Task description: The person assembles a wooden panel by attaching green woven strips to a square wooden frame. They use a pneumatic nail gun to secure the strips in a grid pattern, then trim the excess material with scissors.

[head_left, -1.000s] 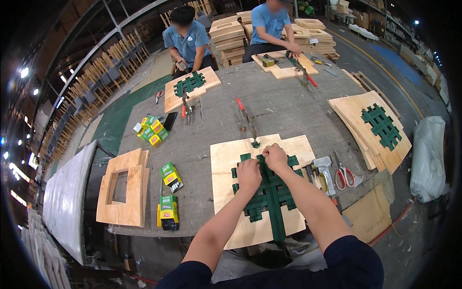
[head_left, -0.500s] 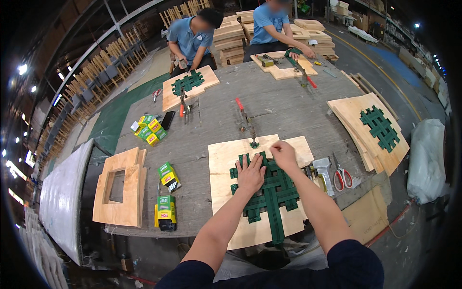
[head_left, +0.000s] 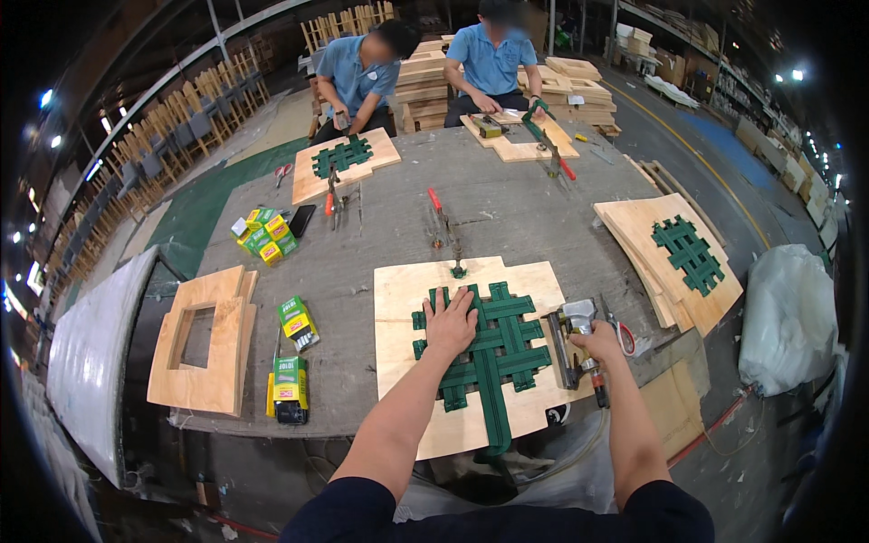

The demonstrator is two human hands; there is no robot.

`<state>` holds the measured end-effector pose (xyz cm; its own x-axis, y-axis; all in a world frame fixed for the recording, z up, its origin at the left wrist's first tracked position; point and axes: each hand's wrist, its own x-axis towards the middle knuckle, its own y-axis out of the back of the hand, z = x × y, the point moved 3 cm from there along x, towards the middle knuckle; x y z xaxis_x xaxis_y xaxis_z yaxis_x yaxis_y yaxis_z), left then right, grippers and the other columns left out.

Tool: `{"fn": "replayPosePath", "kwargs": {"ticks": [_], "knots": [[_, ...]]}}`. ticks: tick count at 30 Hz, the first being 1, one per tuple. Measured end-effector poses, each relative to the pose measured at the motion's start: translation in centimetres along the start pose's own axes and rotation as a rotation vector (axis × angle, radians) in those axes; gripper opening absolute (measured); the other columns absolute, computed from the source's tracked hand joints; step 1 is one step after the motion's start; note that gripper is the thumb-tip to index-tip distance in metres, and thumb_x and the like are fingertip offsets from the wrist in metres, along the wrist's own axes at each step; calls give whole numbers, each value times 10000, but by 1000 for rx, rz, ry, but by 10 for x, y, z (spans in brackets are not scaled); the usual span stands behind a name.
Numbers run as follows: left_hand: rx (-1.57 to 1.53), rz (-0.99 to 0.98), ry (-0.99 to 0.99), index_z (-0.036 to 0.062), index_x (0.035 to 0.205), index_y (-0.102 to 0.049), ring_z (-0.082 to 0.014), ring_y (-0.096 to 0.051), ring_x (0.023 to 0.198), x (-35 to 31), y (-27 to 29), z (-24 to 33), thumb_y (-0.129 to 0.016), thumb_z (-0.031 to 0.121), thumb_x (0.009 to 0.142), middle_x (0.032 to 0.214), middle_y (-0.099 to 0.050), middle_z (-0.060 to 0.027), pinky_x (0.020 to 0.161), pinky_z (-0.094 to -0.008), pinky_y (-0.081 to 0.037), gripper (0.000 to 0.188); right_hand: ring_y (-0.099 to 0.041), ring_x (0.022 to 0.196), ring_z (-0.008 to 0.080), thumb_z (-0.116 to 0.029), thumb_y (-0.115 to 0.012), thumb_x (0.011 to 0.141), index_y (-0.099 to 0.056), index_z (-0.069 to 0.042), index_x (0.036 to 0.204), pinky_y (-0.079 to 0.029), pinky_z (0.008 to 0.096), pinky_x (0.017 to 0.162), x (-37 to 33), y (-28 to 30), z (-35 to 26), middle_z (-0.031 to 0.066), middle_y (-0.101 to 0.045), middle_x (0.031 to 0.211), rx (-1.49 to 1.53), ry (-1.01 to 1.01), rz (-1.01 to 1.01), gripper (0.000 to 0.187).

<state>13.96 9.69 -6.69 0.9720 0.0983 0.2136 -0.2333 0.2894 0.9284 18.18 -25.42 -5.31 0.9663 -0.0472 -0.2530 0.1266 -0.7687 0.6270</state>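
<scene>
A splayed, empty left hand (head_left: 451, 326) seemingly steadies green webbing (head_left: 491, 389) while the right hand (head_left: 603, 343) grips a staple gun (head_left: 563, 355) at the webbing's three o'clock.

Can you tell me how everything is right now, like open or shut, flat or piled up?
Left hand: open, laid on the straps
Right hand: closed around the staple gun
Staple gun: held
Green straps: woven together
Wooden board: flat on the table
Red-handled clamp: tip on the board's far edge
Phone: lying flat
Near scissors: partly hidden, can't tell
Wooden frames: stacked
</scene>
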Motion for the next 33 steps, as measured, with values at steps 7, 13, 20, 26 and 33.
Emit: {"fn": "replayPosePath", "kwargs": {"ticks": [7, 13, 20, 26, 33], "knots": [[0, 4, 18, 227, 1520, -481, -408, -243, 1539, -1, 4, -15, -450, 416, 1050, 1637, -390, 39, 1228, -658, -161, 507, -644, 691, 196, -12, -778, 723, -636, 34, 1102, -525, 366, 614, -33, 1, -65, 84, -662, 861, 396, 81, -99, 407], [-24, 18, 22, 237, 1506, -504, -409, -246, 1540, -3, 3, -18, -471, 415, 1040, 1636, -389, 31, 1222, -663, -166, 500, -584, 548, 153, -373, -791, 914, -607, -17, 1128, -489, 330, 459, -31, -46, -163, 78, -629, 836, 514, 41, -276, 454], [-80, 83, 9, 227, 1467, -556, -413, -281, 1525, -5, 3, -14, -518, 408, 1019, 1609, -422, -35, 1213, -669, -180, 485, -593, 556, 171, -286, -743, 953, -622, -38, 1135, -504, 366, 476, 1, -129, -213, 62, -645, 914, 329, -9, -370, 331], [-90, 106, 5, 206, 1449, -577, -411, -300, 1516, -6, 3, -16, -536, 384, 1012, 1604, -428, -55, 1208, -669, -187, 474, -577, 521, 169, -257, -746, 940, -642, -28, 1075, -482, 363, 447, 18, -155, -207, 62, -635, 860, 269, -20, -333, 285], [-103, 147, 11, 193, 1431, -594, -408, -316, 1502, -6, 0, -25, -537, 350, 1007, 1582, -450, -61, 1204, -666, -198, 455, -557, 494, 154, -264, -738, 947, -643, -21, 1003, -452, 344, 431, 11, -163, -210, 46, -613, 763, 201, 36, -367, 267]]}}
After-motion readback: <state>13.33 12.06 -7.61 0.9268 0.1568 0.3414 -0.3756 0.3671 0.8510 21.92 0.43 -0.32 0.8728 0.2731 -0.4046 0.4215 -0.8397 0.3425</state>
